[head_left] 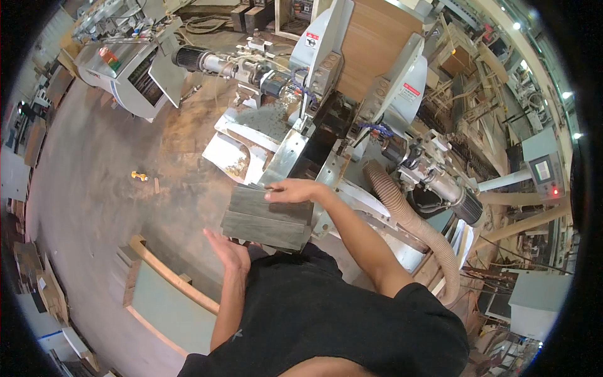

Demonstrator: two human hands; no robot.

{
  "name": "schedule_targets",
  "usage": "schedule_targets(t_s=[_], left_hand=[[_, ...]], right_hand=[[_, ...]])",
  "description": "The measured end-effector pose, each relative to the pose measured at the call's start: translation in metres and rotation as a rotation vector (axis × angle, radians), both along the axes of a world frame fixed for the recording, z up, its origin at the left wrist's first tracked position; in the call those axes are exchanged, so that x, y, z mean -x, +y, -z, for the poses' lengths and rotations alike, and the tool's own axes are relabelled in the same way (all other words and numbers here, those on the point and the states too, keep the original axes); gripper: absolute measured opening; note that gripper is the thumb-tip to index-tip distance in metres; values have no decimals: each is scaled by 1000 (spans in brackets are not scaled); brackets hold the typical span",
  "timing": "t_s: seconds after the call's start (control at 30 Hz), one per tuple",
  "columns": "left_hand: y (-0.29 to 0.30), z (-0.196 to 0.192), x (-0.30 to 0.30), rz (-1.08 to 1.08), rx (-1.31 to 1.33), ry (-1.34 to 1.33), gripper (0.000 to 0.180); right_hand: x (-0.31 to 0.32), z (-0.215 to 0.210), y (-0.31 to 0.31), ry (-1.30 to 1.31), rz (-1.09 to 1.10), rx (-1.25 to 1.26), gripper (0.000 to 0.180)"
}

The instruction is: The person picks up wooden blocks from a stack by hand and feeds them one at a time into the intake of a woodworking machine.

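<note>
A stack of grey-brown wooden boards (267, 220) lies in front of my torso, at the near end of a machine's metal rails. My right hand (294, 190) reaches across to the far edge of the stack. Its thumb rests on the top face, and the fingers bend at the far edge, partly hidden. Beside the near left corner of the boards, my left hand (227, 250) is open, palm turned up and fingers stretched out. It seems to be apart from the wood, though the corner overlaps it closely.
Ahead stands a woodworking machine with white guards (402, 85), motors (188, 58) and a ribbed hose (402, 207) at right. A control panel (545, 171) is farther right. A wood-edged pale panel (169, 308) lies at left, and a small yellow object (139, 176) is on the floor.
</note>
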State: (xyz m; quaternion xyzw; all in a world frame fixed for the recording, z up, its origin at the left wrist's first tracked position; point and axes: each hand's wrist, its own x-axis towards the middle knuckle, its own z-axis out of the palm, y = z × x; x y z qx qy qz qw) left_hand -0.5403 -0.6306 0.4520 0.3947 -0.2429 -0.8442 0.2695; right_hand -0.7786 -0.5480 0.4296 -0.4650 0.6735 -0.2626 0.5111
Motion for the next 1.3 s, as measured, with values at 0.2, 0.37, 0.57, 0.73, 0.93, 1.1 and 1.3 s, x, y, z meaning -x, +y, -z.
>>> schedule_targets(t_s=[0.2, 0.37, 0.57, 0.73, 0.93, 1.1, 1.3], left_hand=[[24, 45, -2, -17, -424, -147, 108], [36, 71, 5, 40, -322, 104, 101], [64, 59, 27, -12, -165, 209, 91], [71, 47, 37, -57, -79, 121, 89], [69, 68, 29, -123, -10, 70, 88], [57, 95, 8, 77, 31, 197, 91], [27, 121, -53, 81, -110, -257, 105]], right_hand=[[17, 25, 10, -437, 76, -313, 92], [-2, 23, 24, -489, 161, -410, 110], [-10, 28, 27, -582, 192, -373, 109], [-15, 51, 32, -610, 235, -361, 108], [-30, 42, 40, -764, 244, -284, 107], [-33, 34, 50, -547, 437, -219, 99], [-47, 72, 130, -371, 1104, 443, 66]])
